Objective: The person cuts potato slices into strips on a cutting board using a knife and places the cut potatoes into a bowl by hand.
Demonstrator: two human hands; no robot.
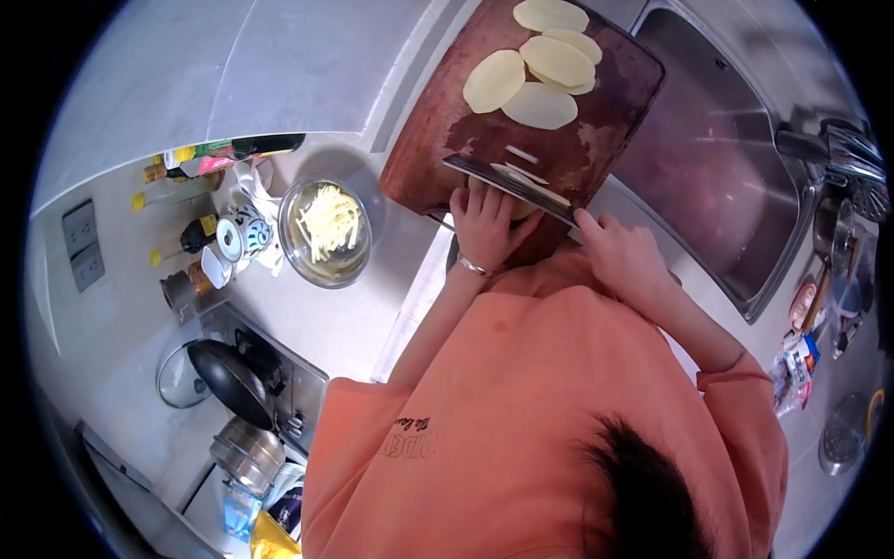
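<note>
My right hand [622,253] is closed around the handle end of a kitchen knife [507,182], whose blade lies across the wooden cutting board [424,158]. Just behind the blade, the bent fingers of my left hand [486,229] press down on potato slices [521,211], mostly hidden under the hand and knife. Thin cut potato strips [520,154] lie on the far side of the blade. Several wide potato slices [540,105] overlap at the far end of the board.
Left of the board stands a glass bowl [363,252] with potato shreds in water. A steel sink [717,196] is on the right. Bottles [186,191] line the left wall, with a black wok [231,382] and steel pot [247,452] nearer. Utensils [843,158] hang at right.
</note>
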